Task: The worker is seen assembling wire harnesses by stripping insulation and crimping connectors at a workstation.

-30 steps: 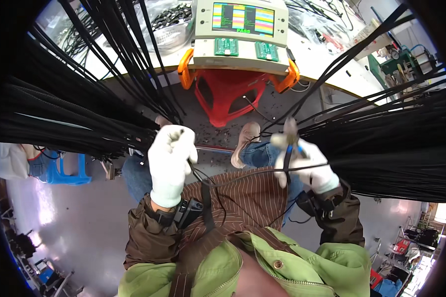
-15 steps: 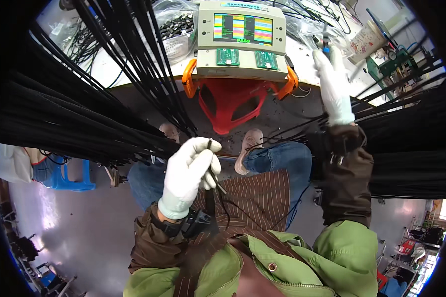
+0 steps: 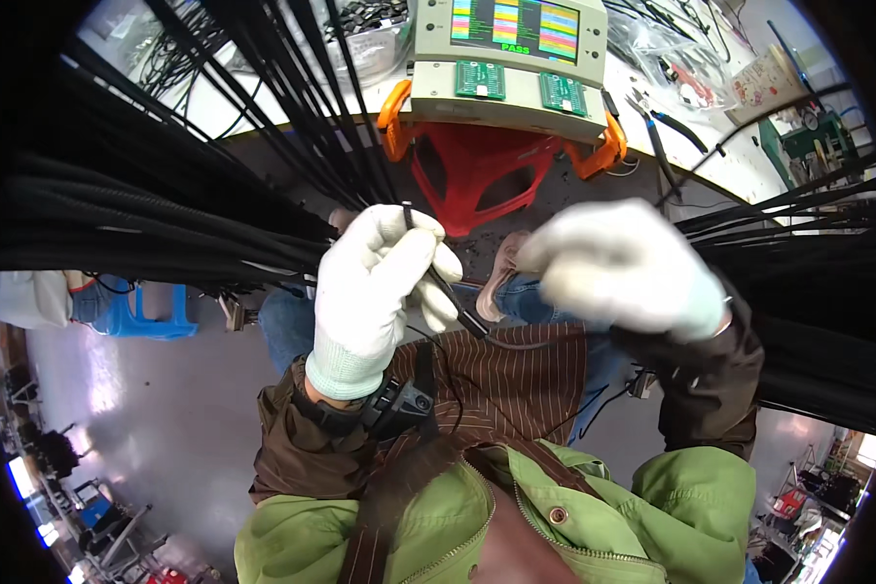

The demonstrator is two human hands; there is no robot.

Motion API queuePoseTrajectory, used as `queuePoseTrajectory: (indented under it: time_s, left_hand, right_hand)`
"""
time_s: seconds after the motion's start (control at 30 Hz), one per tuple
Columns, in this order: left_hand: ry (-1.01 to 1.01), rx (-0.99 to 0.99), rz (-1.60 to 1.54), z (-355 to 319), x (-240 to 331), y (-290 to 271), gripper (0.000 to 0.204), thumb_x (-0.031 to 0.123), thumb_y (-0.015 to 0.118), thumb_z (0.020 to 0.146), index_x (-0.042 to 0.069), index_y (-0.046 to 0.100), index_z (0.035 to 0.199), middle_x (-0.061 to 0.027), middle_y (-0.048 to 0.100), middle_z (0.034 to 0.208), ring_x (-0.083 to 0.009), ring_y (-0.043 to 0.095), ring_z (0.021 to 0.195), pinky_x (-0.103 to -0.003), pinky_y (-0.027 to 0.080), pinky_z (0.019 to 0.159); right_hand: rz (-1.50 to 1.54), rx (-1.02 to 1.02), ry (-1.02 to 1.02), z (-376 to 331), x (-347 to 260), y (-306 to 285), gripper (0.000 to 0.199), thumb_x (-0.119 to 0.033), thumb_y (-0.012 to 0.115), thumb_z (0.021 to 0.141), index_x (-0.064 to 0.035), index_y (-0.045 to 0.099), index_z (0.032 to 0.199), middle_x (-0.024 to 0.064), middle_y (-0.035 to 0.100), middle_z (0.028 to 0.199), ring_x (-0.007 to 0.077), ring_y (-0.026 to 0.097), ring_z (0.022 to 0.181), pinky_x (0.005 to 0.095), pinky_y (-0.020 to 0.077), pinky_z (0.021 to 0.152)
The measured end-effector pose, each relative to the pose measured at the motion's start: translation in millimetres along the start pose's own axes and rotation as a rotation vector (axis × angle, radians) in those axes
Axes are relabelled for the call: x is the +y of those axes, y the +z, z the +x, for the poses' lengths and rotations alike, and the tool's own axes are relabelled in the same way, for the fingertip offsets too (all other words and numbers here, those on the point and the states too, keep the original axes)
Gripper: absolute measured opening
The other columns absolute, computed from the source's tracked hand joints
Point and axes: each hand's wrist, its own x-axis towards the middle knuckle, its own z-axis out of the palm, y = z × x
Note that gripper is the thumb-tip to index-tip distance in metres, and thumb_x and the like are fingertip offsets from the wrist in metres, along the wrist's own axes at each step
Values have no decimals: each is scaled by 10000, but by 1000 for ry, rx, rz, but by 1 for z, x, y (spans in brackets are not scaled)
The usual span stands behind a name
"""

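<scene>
Pinching a thin black cable (image 3: pixel 445 290) between gloved fingers, the left hand (image 3: pixel 375 292) sits just below the beige tester box with a coloured screen (image 3: pixel 508 54) — that box rests on the white surface (image 3: pixel 263 107). The right hand (image 3: pixel 621 265), white-gloved and blurred, hovers below the box too, beside the cable — its grip cannot be told.

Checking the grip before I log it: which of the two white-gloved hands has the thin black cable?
The left white-gloved hand; the thin black cable runs through its fist. The right white-gloved hand is motion-blurred beside it.
</scene>
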Motion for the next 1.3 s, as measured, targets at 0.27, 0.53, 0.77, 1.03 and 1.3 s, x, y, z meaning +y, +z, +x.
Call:
queuePoseTrajectory:
  time_s: [0.27,0.53,0.77,1.03,1.3]
  left_hand:
    - [190,26,-118,-9,9,27,153,108,512,885,-31,482,941,-152,615,816,-173,633,599,-234,519,492]
    - [432,-123,-21,-24,10,27,204,165,539,880,-14,468,948,-178,596,829,-161,588,571,-241,505,485]
    - [418,-40,-10,-33,15,19,93,20,527,836,-68,521,865,-212,628,834,-146,616,619,-238,516,534]
    - [390,-185,272,-29,22,18,110,31,533,828,-34,555,914,-133,607,829,-114,571,636,-211,479,600]
    - [380,21,540,-31,-4,15,173,126,561,845,-17,569,943,-83,577,856,-111,559,758,-235,455,655]
  right_hand:
    - [801,-45,125,-12,6,64,324,-256,488,907,40,593,989,42,580,660,76,484,495,214,357,451]
    - [1043,80,-54,-14,4,106,333,-261,448,924,44,565,986,55,565,672,59,459,478,195,313,422]
    - [846,84,-200,-11,8,113,302,-236,447,918,40,563,962,54,564,667,80,479,485,209,355,445]
    - [755,165,-237,-10,5,112,212,-151,485,892,40,577,906,34,555,633,88,497,515,228,385,482]
    - [468,442,-297,-3,6,103,192,-79,518,854,77,588,940,127,529,1021,153,545,811,282,443,692]
